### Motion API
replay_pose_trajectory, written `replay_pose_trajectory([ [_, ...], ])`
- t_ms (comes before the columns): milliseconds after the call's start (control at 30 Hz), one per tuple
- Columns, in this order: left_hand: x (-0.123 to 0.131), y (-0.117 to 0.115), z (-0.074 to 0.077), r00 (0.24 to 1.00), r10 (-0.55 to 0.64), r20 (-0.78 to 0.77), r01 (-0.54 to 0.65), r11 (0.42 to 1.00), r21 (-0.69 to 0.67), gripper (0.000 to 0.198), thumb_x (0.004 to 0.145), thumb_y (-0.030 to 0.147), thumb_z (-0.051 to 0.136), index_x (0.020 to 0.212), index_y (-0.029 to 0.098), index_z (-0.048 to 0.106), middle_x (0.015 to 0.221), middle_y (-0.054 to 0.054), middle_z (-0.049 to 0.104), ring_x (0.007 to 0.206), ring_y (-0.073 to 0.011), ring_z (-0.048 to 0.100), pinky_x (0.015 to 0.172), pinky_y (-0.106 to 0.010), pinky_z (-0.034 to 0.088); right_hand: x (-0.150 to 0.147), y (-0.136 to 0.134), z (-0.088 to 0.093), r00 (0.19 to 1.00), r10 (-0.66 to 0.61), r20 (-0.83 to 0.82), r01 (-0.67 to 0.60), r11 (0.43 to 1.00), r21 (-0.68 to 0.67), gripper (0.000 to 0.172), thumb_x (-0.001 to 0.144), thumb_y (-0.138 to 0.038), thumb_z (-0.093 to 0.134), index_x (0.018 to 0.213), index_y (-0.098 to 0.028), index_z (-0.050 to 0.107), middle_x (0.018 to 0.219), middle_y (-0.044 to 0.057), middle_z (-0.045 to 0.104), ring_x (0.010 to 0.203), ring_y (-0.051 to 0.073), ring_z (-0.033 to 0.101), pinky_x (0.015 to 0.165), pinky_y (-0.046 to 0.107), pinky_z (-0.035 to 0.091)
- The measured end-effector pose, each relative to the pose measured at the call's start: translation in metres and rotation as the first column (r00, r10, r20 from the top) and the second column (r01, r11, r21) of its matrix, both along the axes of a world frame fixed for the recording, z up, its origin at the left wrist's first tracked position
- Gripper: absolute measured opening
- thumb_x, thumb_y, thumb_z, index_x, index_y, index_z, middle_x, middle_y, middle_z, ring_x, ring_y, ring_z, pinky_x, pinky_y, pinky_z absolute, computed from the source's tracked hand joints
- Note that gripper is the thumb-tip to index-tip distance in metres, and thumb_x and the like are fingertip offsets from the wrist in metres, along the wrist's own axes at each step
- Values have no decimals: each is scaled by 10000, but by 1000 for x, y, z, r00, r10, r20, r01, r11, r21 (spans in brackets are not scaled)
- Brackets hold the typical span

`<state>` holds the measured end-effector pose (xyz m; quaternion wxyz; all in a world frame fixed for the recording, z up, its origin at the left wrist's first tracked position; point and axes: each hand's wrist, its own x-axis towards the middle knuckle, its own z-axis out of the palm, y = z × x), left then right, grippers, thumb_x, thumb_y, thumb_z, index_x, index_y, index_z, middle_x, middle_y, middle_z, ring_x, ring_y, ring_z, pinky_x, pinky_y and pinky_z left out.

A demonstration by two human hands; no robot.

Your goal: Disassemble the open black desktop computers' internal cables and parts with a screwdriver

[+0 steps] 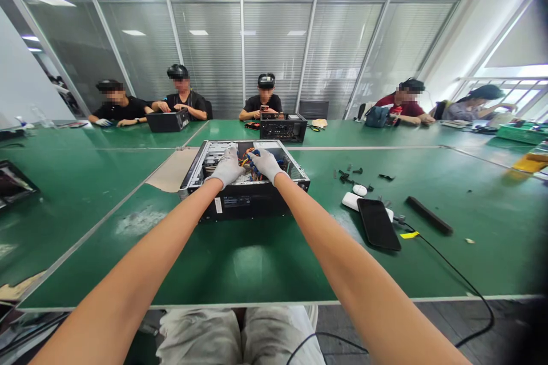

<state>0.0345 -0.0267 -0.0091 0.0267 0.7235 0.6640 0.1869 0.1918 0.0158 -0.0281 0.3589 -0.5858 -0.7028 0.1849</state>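
A black desktop computer case [246, 203] lies on its side on the green table in front of me, its top uncovered. Bundled orange, yellow and blue cables [247, 157] show inside it. My left hand [228, 169], in a white glove, reaches into the left half of the case, its fingers stretched forward and its thumb apart. Also gloved, my right hand [266, 164] bends its fingers around the cables at the middle of the case; the exact grip is partly hidden. The parts under both palms cannot be seen.
Right of the case lie a black phone [379, 223], a white power bank [351, 201], a dark bar [428, 215] and small black pieces [343, 177]. A cable [456, 274] runs off the table edge. Several people sit opposite, with two more computer cases [282, 128].
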Motion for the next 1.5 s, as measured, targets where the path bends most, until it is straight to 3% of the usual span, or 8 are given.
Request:
replay_pose_trajectory([
  [100, 0, 1, 0, 998, -52, 32, 51, 999, 11, 792, 787, 322, 695, 1460, 117, 332, 1427, -237, 521, 1247, -335, 602, 1001, -343, 472, 1, -1, 1, 997, -42, 70, 40, 999, 24, 404, 977, -534, 464, 1180, -223, 622, 1172, 120, 727, 1102, 284, 670, 935, 375, 509],
  [233, -2, 2, -1, 987, -129, 96, 138, 986, -94, 862, 772, 391, 757, 1468, 130, 320, 1193, -171, 688, 1081, -307, 678, 892, -343, 512, 1, -5, 4, 984, -79, 157, 71, 996, 51, 388, 1017, -422, 381, 1276, -197, 562, 1166, 144, 724, 1109, 294, 670, 947, 386, 491],
  [367, -2, 1, 0, 979, -193, 73, 200, 974, -106, 619, 787, 363, 754, 1306, 159, 486, 1128, -130, 711, 1030, -278, 683, 867, -324, 515, 1, -8, 5, 981, -68, 179, 60, 997, 50, 398, 1026, -430, 380, 1316, -203, 531, 1184, 138, 716, 1121, 267, 664, 955, 350, 481],
  [567, -3, -1, 1, 985, -172, -3, 171, 983, -68, 480, 796, 305, 722, 1216, 177, 528, 1094, -122, 712, 1020, -276, 679, 851, -319, 514, -1, -6, 0, 990, 67, 120, -58, 996, -70, 518, 911, -639, 558, 1218, -223, 591, 1152, 107, 722, 1051, 264, 672, 909, 350, 503],
  [900, -7, 4, -3, 988, -150, -29, 148, 986, -74, 463, 773, 318, 742, 1174, 187, 549, 1037, -114, 718, 1011, -288, 677, 857, -335, 512, -4, -5, -3, 983, 185, -25, -186, 976, -111, 165, 934, -296, 662, 1055, -196, 610, 983, 48, 734, 776, 140, 660, 762, 250, 534],
  [1133, -8, 6, -5, 989, -148, -28, 145, 985, -92, 402, 799, 363, 735, 1122, 191, 568, 1034, -109, 720, 1018, -287, 681, 840, -330, 516, -4, -10, 0, 965, 262, -17, -262, 962, -74, 139, 932, -137, 625, 1065, -179, 631, 1004, 50, 733, 804, 134, 666, 800, 244, 534],
  [1333, -7, 6, -5, 990, -125, -62, 117, 986, -116, 373, 834, 367, 710, 1126, 184, 568, 1048, -119, 723, 1017, -283, 688, 830, -322, 516, -6, -10, -1, 957, 288, -18, -289, 950, -118, 152, 949, -143, 596, 1098, -159, 620, 1035, 67, 734, 839, 132, 662, 796, 229, 528],
  [1500, -9, 8, -8, 987, -119, -108, 111, 991, -80, 331, 875, 368, 660, 1136, 182, 580, 1092, -141, 712, 1050, -297, 684, 873, -342, 518, -6, -6, -6, 941, 285, 182, -275, 958, -76, 220, 955, -209, 598, 1172, -175, 614, 1136, 91, 728, 977, 178, 673, 872, 259, 512],
])
